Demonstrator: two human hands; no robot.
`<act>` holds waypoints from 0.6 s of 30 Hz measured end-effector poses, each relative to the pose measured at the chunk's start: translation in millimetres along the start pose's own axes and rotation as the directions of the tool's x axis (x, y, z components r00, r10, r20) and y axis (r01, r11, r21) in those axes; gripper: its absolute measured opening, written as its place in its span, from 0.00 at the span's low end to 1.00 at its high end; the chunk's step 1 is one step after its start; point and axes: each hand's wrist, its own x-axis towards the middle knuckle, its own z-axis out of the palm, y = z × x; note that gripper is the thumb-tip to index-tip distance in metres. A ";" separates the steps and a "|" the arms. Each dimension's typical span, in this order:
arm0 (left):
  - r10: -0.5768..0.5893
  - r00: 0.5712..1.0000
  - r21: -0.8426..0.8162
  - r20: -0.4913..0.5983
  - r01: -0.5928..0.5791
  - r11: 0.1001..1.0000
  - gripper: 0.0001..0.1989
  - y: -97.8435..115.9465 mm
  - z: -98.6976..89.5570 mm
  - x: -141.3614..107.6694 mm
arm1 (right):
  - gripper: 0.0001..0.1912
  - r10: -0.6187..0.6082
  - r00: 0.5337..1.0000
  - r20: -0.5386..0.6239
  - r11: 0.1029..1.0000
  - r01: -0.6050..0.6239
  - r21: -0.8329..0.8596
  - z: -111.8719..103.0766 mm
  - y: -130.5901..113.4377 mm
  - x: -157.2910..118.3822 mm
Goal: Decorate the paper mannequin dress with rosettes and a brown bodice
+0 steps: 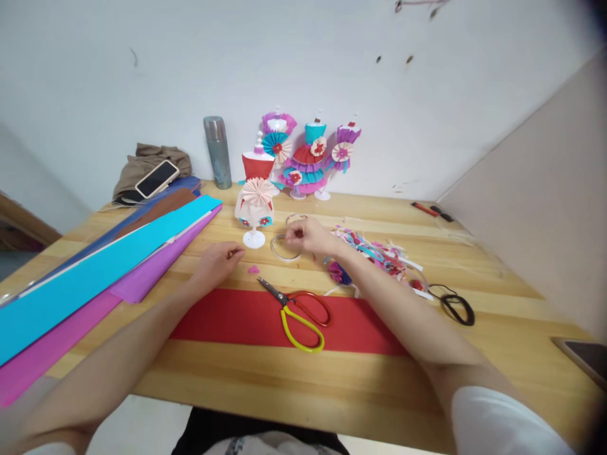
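My left hand (219,264) rests on the table with its fingers curled into a pinch; whatever may be in them is too small to make out. A small pink paper scrap (253,270) lies just to its right. My right hand (310,236) is closed in a pinch over a thin ring-shaped coil (279,255), and its fingertips hide what they may hold. Between and behind the hands stands a small white dress form (255,239) in a red top with a pale pleated fan. Scissors (289,306) with red and yellow handles lie on a red paper strip (213,319).
Several dressed forms (308,158) stand by the wall beside a grey thermos (218,155). Coloured paper sheets (118,265) and a phone (157,179) on brown cloth (137,165) occupy the left. Paper scraps (374,249) and a black cord (458,308) lie right.
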 end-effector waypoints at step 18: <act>0.075 0.870 -0.413 -0.486 -0.304 0.858 0.28 31.8 -75.6 83.6 | 0.07 -0.204 0.657 -0.725 0.971 0.229 -0.066 16.6 -83.3 31.4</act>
